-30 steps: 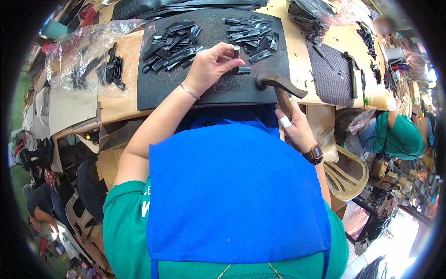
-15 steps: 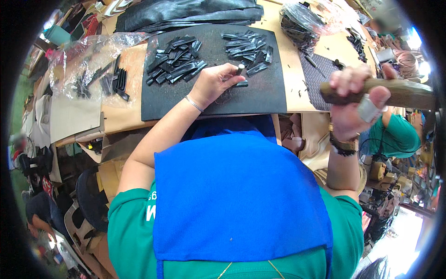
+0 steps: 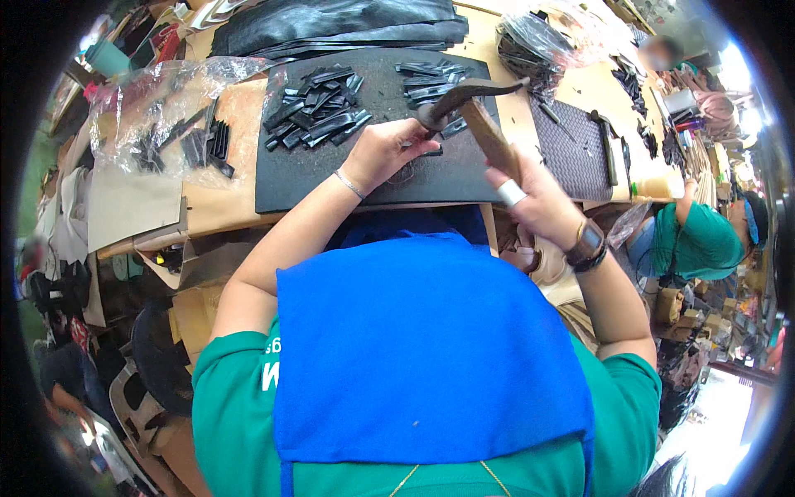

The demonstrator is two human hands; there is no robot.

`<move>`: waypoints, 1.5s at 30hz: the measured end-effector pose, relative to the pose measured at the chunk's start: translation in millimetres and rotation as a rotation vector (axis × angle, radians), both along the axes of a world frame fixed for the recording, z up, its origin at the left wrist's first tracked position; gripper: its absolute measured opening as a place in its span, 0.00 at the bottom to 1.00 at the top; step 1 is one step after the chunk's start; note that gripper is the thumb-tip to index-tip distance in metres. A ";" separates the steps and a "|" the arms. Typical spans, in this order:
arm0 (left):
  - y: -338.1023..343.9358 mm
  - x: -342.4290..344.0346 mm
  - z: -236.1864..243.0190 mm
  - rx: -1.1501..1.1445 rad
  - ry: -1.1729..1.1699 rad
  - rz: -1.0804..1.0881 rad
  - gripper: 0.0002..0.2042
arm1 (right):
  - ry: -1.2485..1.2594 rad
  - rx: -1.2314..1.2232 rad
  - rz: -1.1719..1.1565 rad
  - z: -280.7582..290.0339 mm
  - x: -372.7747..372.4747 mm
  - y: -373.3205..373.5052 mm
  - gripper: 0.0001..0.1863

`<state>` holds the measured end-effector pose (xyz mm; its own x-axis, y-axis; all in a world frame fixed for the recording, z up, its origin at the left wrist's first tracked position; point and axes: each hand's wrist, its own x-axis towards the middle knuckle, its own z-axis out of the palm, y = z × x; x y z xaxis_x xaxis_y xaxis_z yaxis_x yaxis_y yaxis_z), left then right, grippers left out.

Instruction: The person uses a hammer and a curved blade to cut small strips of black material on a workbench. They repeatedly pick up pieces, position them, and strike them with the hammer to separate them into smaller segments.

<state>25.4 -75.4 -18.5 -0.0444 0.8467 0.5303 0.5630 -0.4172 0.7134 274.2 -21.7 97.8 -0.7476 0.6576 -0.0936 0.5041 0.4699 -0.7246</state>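
Observation:
My right hand (image 3: 537, 199), with white tape on a finger, grips the wooden handle of a hammer (image 3: 490, 137). The dark curved hammer head lies over the top of my left hand (image 3: 383, 157). That hand is closed around a short upright metal punch, whose top the hammer head hides. Beneath its fingers, the end of a small black strip (image 3: 436, 151) shows on the black mat (image 3: 331, 190). A pile of black strips (image 3: 319, 112) lies left of the punch. Another group of strips (image 3: 426, 74) sits behind the hammer head.
Folded black sheets (image 3: 339, 29) lie along the back. Clear plastic (image 3: 124, 108) with more strips is at left, a plastic bag (image 3: 538, 50) at back right. A second hammer (image 3: 609, 145) and an awl-like tool (image 3: 559, 118) rest by a patterned dark pad (image 3: 571, 161). A person in green (image 3: 704, 240) is at right.
My right hand has swung the hammer from the far right, inward to the left, so its head now meets the punch top. My left hand has stayed in place.

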 end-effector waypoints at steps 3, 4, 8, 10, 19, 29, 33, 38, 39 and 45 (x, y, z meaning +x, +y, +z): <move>-3.2 0.6 -0.3 -0.080 -0.061 0.018 0.11 | 0.043 0.107 -0.083 -4.3 4.2 -10.9 0.17; -2.1 0.0 0.7 -0.095 -0.142 -0.003 0.10 | 0.106 0.126 -0.118 -11.8 6.4 -18.0 0.17; 2.3 -6.7 -0.2 -0.255 -0.477 -0.043 0.07 | -0.182 0.105 -0.153 -57.5 14.6 -31.6 0.16; 4.9 -17.5 -4.8 -0.202 -0.746 -0.072 0.07 | -0.120 0.100 -0.141 -66.2 16.1 -29.5 0.16; -22.5 -8.6 22.1 -0.376 0.328 0.116 0.15 | -0.003 -0.085 -0.285 -74.3 33.0 -41.4 0.20; 52.7 -14.8 32.0 -0.254 -0.053 0.188 0.20 | 0.102 -0.068 -0.326 -94.0 54.8 -48.5 0.19; 26.1 -46.7 59.5 -0.293 0.238 0.309 0.17 | 0.038 -0.133 -0.350 -96.0 58.0 -47.1 0.18; -46.2 -75.5 57.0 -0.577 0.541 0.403 0.17 | 0.119 -0.090 -0.303 -115.7 60.7 -47.1 0.17; -53.6 -75.0 51.6 -0.558 0.526 0.430 0.17 | 0.123 -0.074 -0.297 -119.5 59.5 -46.9 0.17; -62.3 -70.4 39.7 -0.335 0.608 0.433 0.13 | 0.128 -0.105 -0.288 -119.0 59.5 -41.9 0.17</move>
